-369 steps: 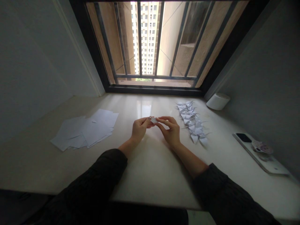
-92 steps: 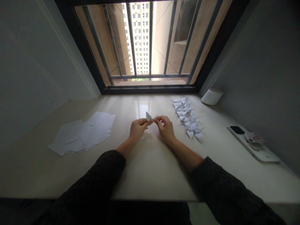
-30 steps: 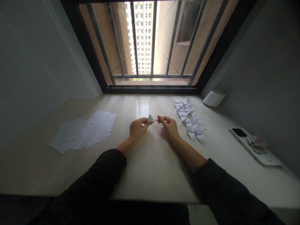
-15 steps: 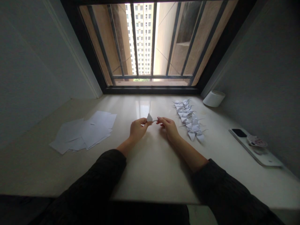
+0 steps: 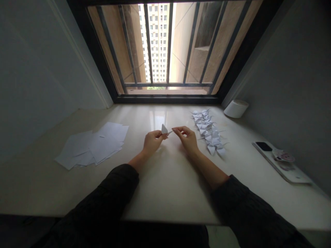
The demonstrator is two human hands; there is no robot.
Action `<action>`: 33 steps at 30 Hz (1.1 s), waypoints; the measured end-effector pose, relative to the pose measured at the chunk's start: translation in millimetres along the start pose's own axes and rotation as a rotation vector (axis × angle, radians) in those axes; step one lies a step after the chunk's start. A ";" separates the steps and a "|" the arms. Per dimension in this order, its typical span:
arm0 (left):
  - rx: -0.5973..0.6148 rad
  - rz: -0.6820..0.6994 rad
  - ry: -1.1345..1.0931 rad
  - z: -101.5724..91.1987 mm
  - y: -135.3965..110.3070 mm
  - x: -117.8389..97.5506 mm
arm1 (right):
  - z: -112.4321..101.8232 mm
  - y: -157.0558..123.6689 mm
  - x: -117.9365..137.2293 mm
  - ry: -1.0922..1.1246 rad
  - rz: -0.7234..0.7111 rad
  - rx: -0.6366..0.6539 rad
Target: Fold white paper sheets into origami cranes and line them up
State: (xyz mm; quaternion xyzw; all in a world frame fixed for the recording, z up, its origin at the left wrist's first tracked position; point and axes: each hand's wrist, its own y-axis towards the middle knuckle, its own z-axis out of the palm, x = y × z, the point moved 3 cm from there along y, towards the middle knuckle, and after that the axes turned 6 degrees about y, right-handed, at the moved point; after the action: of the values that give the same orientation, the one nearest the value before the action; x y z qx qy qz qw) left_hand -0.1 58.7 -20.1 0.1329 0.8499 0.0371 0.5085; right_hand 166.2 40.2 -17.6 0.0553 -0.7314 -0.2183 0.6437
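Two bare hands formed the grip on one small piece of folded paper (image 5: pixel 164 129). The left hand (image 5: pixel 152 142) clamped the piece between thumb and fingers, with a flat, peaked section standing above the fingertips. The right hand (image 5: pixel 188 139) was set narrow: thumb and index finger met at the tip of the thin point that extended sideways from the piece. The folded paper was thus located between the two hands, above the table (image 5: pixel 165 193).

Next to the grip, on the right, a row of folded shapes (image 5: pixel 212 139) lay close together on the table. Each visible shape was white; thin points projected along both edges of the row. Individual folds were too small to tell. To the left of the grip, well apart from it, loose white sheets (image 5: pixel 106 146) lay flat in an overlapping, uneven spread. Two dark sleeves (image 5: pixel 117 182) covered the arms on the near side of the grip.

Farther to the right, beyond the row, a white phone (image 5: pixel 294 175) lay with its camera block upward and a round attachment (image 5: pixel 286 157) on its back. Beyond the grip, to the far right, a white rounded object (image 5: pixel 236 108) rested near the wall. Farthest ahead, a dark-framed window (image 5: pixel 168 100) with vertical bars faced a tall building (image 5: pixel 157 44).
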 end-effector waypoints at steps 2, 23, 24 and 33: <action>-0.002 -0.004 0.012 -0.3 0.6 1.4 | -1.5 -0.6 4.8 -0.077 -0.077 0.005; -0.017 0.042 0.113 -1.1 -0.5 1.1 | 0.9 -3.5 -5.0 0.135 0.233 -0.008; -0.014 0.041 0.112 -1.0 -0.6 1.1 | 1.2 -4.0 -5.0 0.142 0.249 -0.011; -0.008 0.049 0.155 -1.2 -0.3 1.4 | -3.8 2.1 -6.9 -0.032 0.112 0.015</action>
State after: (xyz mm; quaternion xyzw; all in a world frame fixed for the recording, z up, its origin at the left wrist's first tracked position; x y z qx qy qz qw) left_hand -1.8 58.8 -20.8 0.1483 0.8832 0.0629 0.4405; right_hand 171.4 43.5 -22.8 0.0153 -0.7451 -0.1773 0.6427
